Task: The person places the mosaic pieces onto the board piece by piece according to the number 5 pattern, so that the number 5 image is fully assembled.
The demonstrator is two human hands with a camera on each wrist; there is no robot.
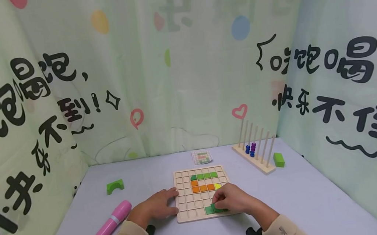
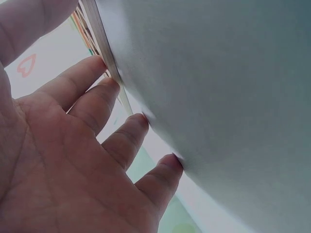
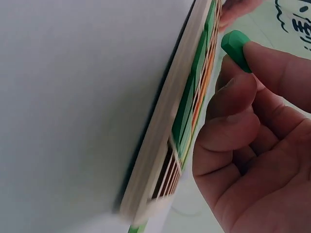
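A wooden grid board (image 1: 187, 207) lies on the table between both hands. My left hand (image 1: 156, 205) has its fingers spread, with fingertips touching the board's left edge. Over the near right part of the grid, my right hand (image 1: 232, 198) pinches a small green tile (image 3: 234, 47) between thumb and index finger. Below it, in the near row, sit other green tiles (image 1: 209, 210). Farther up the grid are a row of green tiles (image 1: 207, 175), several orange tiles (image 1: 203, 188) and a yellow tile (image 1: 217, 185) partly behind the right hand.
A small pattern card (image 1: 201, 157) lies behind the board. To the right stand a pegged wooden rack (image 1: 258, 163) with blue and purple beads and a green block (image 1: 279, 159). A green arch block (image 1: 115, 186) and a pink tube (image 1: 104, 229) lie on the left.
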